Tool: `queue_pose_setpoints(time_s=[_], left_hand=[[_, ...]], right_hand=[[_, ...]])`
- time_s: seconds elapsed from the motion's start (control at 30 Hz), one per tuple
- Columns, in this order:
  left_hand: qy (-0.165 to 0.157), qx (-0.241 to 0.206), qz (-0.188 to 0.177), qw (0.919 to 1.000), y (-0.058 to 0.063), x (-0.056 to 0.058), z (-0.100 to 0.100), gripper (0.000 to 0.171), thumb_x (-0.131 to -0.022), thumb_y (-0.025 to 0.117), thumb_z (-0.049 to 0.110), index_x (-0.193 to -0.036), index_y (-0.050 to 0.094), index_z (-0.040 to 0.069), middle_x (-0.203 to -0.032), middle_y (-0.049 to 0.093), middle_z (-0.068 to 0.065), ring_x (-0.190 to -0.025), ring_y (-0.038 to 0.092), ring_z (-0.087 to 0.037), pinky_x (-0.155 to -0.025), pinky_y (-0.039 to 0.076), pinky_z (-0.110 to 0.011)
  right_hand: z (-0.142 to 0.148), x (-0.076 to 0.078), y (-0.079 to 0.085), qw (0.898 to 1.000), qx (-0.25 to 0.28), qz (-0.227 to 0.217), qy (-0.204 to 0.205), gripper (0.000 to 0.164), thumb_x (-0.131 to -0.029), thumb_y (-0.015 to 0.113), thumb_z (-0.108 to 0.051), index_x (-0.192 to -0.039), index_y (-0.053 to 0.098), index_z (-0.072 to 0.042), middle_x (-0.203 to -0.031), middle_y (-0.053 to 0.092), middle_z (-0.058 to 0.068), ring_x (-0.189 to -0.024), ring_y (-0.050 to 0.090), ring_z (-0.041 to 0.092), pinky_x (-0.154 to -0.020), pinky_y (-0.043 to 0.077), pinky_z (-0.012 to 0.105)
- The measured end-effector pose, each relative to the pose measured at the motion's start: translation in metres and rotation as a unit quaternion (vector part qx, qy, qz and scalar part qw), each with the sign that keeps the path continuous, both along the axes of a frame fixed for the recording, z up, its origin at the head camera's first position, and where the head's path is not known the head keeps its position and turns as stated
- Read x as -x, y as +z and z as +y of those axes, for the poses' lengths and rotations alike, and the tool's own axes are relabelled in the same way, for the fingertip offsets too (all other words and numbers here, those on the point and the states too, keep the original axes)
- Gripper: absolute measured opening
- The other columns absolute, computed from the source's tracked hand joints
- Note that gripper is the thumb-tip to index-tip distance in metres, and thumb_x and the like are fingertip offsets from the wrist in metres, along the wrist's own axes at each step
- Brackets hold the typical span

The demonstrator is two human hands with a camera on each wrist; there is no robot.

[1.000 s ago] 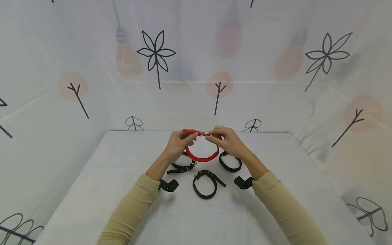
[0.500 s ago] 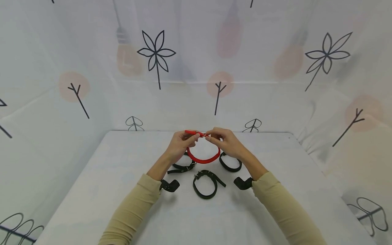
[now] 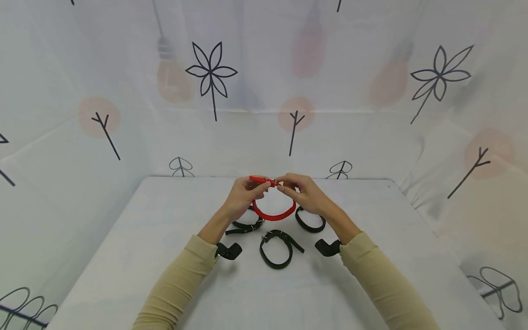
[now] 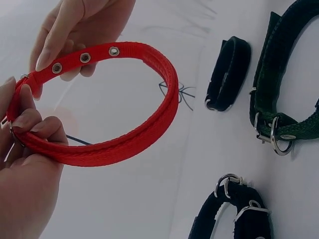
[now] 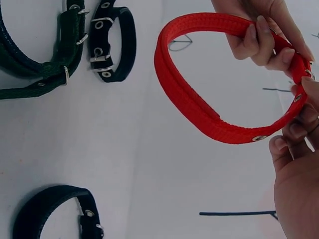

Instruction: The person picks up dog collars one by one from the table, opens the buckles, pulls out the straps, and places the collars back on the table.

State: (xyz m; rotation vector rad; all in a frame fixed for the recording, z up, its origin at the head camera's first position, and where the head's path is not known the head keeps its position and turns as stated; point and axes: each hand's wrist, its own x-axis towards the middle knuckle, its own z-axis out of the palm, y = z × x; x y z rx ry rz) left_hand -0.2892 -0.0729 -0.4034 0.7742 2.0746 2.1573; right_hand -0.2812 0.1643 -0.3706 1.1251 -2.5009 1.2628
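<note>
A red collar [image 3: 274,217] with metal eyelets hangs in a loop between both hands, above the far part of the table. My left hand [image 3: 241,195] grips its buckle end; in the left wrist view the fingers curl round the red collar [image 4: 114,152] beside a metal ring. My right hand [image 3: 305,190] pinches the strap near the buckle, close to the left fingertips. In the right wrist view the red collar [image 5: 199,112] shows eyelets by the right fingers. The buckle itself is mostly hidden by fingers.
On the white table [image 3: 165,256] lie a dark green collar [image 3: 276,265] in front, a black collar [image 3: 245,228] at left and another dark collar [image 3: 309,227] at right. A patterned cloth [image 3: 264,137] hangs behind the table.
Both hands and the red collar have shifted slightly right and down. The fingers have moved a little at the buckle; the dark collars stay where they were.
</note>
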Motion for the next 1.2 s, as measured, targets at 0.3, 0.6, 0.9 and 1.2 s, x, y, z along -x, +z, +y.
queue_pose_setpoints(time_s=[0.3, 0.6, 0.9, 1.2], left_hand=[[0.014, 0.001, 0.001, 0.9999, -0.0001, 0.0007, -0.0026, 0.022, -0.103, 0.065, 0.016, -0.116, 0.070, -0.001, -0.100, 0.063, -0.011, -0.096, 0.059, -0.022, -0.095, 0.054, -0.044], [0.036, -0.032, -0.016, 0.9987, 0.0013, 0.0020, -0.0085, 0.021, -0.103, 0.064, 0.013, -0.117, 0.069, -0.002, -0.101, 0.063, -0.014, -0.087, 0.060, -0.019, -0.093, 0.055, -0.044], [0.009, -0.016, -0.005, 0.9998, -0.0005, 0.0029, -0.0024, 0.023, -0.101, 0.067, 0.013, -0.119, 0.070, -0.002, -0.104, 0.066, -0.011, -0.099, 0.061, -0.022, -0.087, 0.056, -0.034], [0.040, -0.009, -0.014, 0.9991, 0.0002, 0.0028, -0.0093, 0.028, -0.102, 0.066, 0.016, -0.124, 0.068, -0.001, -0.104, 0.065, -0.007, -0.096, 0.061, -0.020, -0.095, 0.055, -0.043]], right_hand=[[-0.0006, -0.0005, -0.0018, 1.000, -0.005, -0.008, -0.020, 0.024, -0.103, 0.064, -0.018, -0.126, 0.070, -0.012, -0.081, 0.056, 0.002, -0.069, 0.050, 0.019, -0.060, 0.040, 0.029], [0.0053, 0.0009, -0.0023, 0.999, -0.008, -0.015, -0.044, 0.023, -0.103, 0.065, -0.018, -0.124, 0.070, -0.010, -0.082, 0.059, -0.001, -0.071, 0.051, 0.018, -0.061, 0.041, 0.028], [-0.0020, 0.0021, 0.0014, 0.999, 0.001, 0.020, -0.033, 0.017, -0.099, 0.071, -0.018, -0.114, 0.075, -0.012, -0.074, 0.047, -0.001, -0.069, 0.042, 0.017, -0.062, 0.035, 0.031], [0.0066, 0.0021, 0.0003, 0.999, -0.011, 0.013, -0.049, 0.016, -0.098, 0.072, -0.015, -0.112, 0.075, -0.008, -0.076, 0.050, 0.001, -0.072, 0.044, 0.019, -0.064, 0.036, 0.031]])
